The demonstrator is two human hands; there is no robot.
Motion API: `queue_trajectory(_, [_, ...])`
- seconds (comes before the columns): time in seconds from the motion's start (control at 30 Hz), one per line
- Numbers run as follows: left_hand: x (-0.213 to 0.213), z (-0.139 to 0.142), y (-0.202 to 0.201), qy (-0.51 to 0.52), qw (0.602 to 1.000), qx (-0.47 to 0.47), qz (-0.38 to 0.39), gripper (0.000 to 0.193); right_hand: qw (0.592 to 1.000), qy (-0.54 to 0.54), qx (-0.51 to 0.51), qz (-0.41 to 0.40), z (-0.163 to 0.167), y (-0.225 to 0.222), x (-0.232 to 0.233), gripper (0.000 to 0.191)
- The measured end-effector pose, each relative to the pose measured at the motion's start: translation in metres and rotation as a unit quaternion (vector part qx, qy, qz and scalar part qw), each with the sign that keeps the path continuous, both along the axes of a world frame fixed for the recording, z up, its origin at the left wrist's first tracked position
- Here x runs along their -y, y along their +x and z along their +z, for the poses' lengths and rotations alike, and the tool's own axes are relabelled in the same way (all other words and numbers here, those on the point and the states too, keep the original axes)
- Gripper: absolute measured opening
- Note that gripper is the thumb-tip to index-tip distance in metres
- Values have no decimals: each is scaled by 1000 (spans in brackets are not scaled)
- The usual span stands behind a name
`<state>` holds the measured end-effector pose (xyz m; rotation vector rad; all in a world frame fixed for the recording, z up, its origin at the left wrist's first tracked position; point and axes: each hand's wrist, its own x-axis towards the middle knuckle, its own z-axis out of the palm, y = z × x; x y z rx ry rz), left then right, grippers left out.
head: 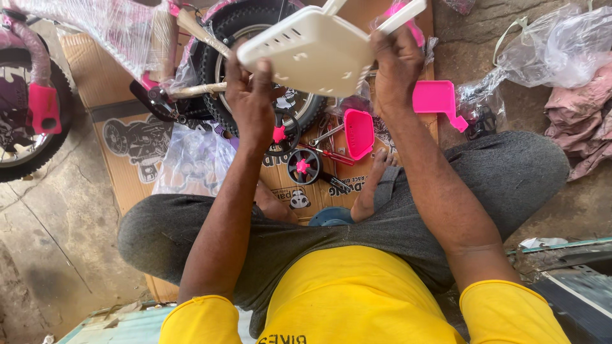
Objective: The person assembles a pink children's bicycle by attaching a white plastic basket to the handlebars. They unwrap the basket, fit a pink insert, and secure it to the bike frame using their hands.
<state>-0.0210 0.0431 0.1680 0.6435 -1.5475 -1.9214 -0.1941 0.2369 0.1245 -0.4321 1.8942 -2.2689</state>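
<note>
I hold up a cream plastic seat-like panel (312,51) with small slots, tilted in front of me. My left hand (252,95) grips its lower left edge and my right hand (395,67) grips its right side near two cream prongs. Behind it lies a small bicycle wheel (223,64) with a black tyre, part of a pink child's bicycle frame (153,79). I am seated on the floor with my knees spread.
A flattened cardboard box (134,146) lies under the parts. On it are a pink plastic basket piece (359,132), a pink bracket (437,99), a small training wheel (303,167), a wrench (325,135), and clear plastic wrap (191,159). Another wheel (25,121) stands at left; bags (554,44) at right.
</note>
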Motion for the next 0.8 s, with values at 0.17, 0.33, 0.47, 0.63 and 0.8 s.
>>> queue_trajectory(0.17, [-5,-13,-4,-22,977,168,-132,41,996,70,-52,-19,19,-9,5,12])
queue_trajectory(0.33, [-24,-10,-4,3,966,122,-227,41,941,210,-264,8,31,7,21,25])
queue_trajectory(0.47, [-21,-4,-4,72,964,121,-226,45,934,218,-283,-11,34,16,20,32])
queue_trajectory(0.63, [-26,3,-6,40,974,69,-212,42,921,238,-308,-28,35,14,15,10])
queue_trajectory(0.8, [-19,11,-5,111,961,71,-243,39,928,232,-288,-49,38,17,15,22])
